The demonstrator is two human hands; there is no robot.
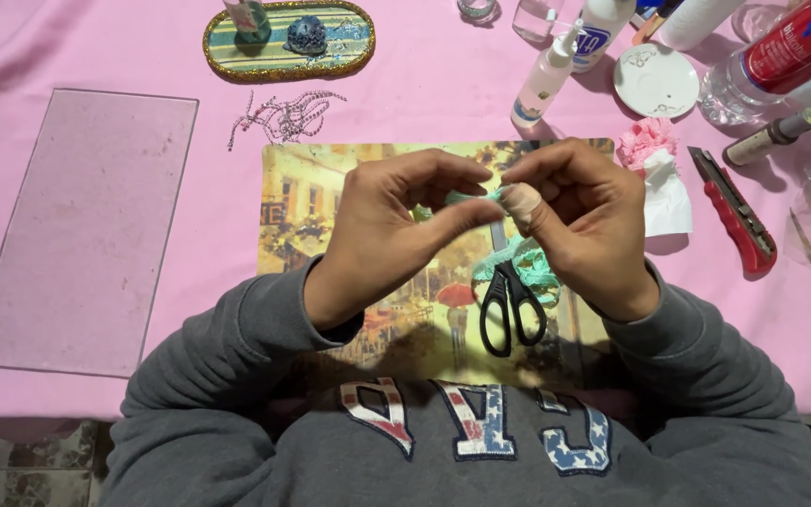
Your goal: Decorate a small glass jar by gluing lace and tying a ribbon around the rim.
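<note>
Pinching: both hands meet above the printed street-scene board and grip one small teal strip between them.
Left hand: fingers curled, thumb and forefinger tips pressed together on the strip's left end; other fingers bent in above.
Right hand: fingers curled, tips closed on the strip's right end; one fingertip wears a tan bandage, which touches the strip.
Strip position: spans the short gap between the two sets of fingertips, mostly hidden by them; only a short pale teal piece shows.
Teal ribbon heap: lies on the board just below the right hand, partly under it; whether it joins the pinched strip, cannot tell.
Scissors: black handles, lying on the board, blades pointing up toward the hands, touching the ribbon heap.
Glass pane: clear rectangle flat on the pink tablecloth, well left of the board.
Bead chain: silvery tangle just above the board's top left corner.
Oval tray: gold-rimmed, striped, at top.
Box cutter: red, right of the board, beside a pink and white paper wad.
Spray bottle: clear, near a white saucer.
Sleeves: grey sweatshirt.
</note>
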